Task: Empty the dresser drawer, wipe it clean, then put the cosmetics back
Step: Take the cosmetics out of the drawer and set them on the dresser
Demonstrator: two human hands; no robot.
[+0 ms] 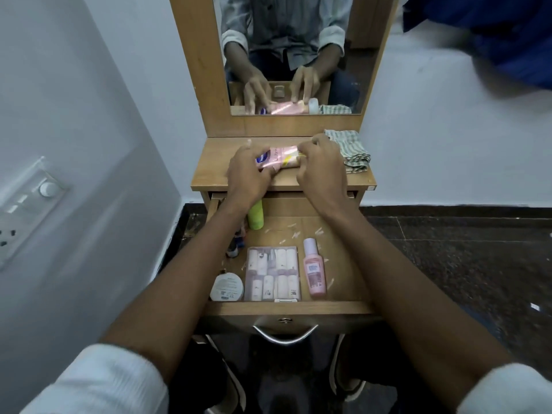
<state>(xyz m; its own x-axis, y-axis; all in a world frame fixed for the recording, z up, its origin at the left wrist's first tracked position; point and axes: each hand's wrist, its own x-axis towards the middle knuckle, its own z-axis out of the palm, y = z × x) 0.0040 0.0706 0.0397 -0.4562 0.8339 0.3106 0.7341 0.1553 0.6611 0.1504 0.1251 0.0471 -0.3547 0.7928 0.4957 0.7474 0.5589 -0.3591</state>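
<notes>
- Both hands grip one pink packet [279, 158] on the dresser top [215, 171]: left hand [248, 171] curls round its blue-logo end at 9 o'clock, right hand [321, 167] pinches the end at 3 o'clock.
- Whether the packet rests on the wood or hangs just above it cannot be told; the mirror [286, 55] at 12 o'clock shows it low over the surface.
- A striped cloth [349, 149] lies folded beside the right hand, at 2 o'clock, unused.
- At 6 o'clock the drawer [286, 309] stands open and far from empty: a green tube [256, 215] at its back, a round tin [227, 287], a clear box of vials [273, 274] and a pink bottle [313, 270] at its front.
- Judgement: emptying has barely begun. The top is narrow; crowd it and the smooth bottle or tube may roll off the edge. Forearms pass low over the drawer and could knock items. Burying the cloth under cosmetics would stall the wiping.
</notes>
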